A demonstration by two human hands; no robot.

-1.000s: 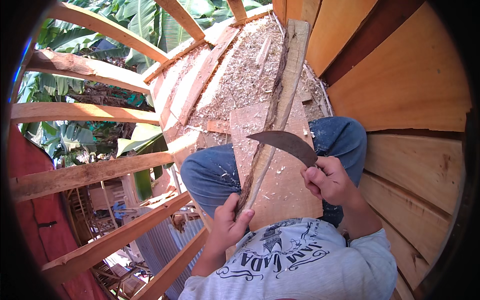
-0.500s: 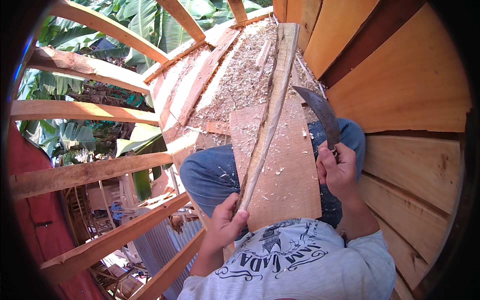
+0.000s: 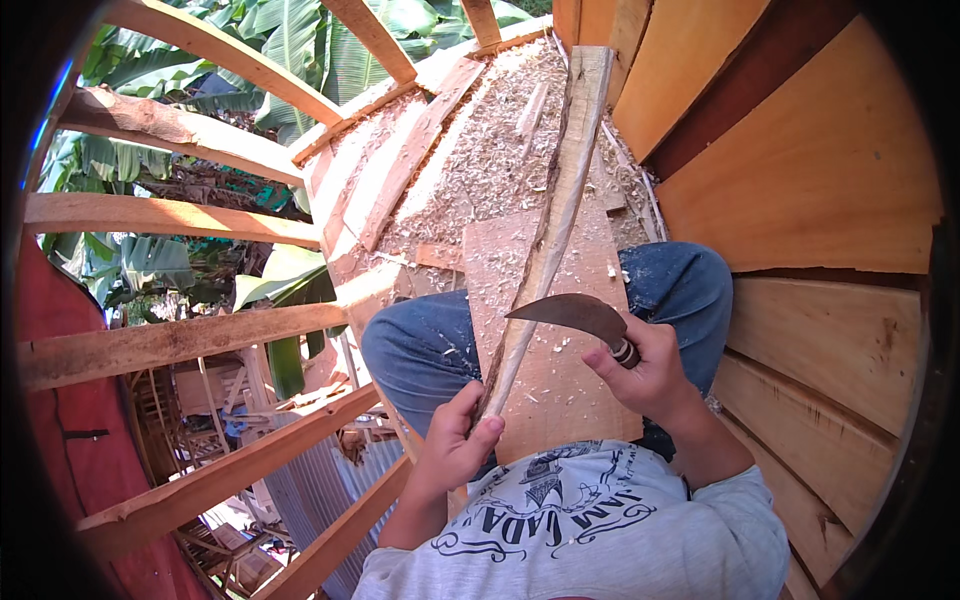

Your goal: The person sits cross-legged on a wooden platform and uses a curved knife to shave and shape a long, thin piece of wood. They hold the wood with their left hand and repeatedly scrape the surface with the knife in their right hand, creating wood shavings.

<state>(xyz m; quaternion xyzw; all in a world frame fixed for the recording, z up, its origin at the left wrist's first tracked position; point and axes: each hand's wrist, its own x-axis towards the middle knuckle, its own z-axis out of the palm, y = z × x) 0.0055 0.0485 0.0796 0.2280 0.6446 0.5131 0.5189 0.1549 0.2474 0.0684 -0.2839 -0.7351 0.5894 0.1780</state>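
My left hand (image 3: 459, 437) is closed round the near end of a long, rough-edged wooden strip (image 3: 566, 185). The strip slants away from me over a wide flat board (image 3: 570, 380) lying across my lap. In my right hand (image 3: 645, 372) is a sickle-like knife with a dark curved blade (image 3: 572, 312), its handle mostly hidden by my fingers. The blade points left, and its tip lies over the strip's lower half; I cannot tell whether it touches the wood.
Wood shavings (image 3: 490, 150) cover the floor ahead, with a loose plank (image 3: 420, 150) among them. Wooden railing bars (image 3: 180, 222) run along the left, with banana leaves (image 3: 290, 50) and a corrugated metal sheet (image 3: 320, 510) beyond. A plank wall (image 3: 810, 330) rises close on my right.
My right hand has swung the knife left and down, from beside the strip to over it. The strip's far end has shifted slightly right, while my left hand keeps its hold.
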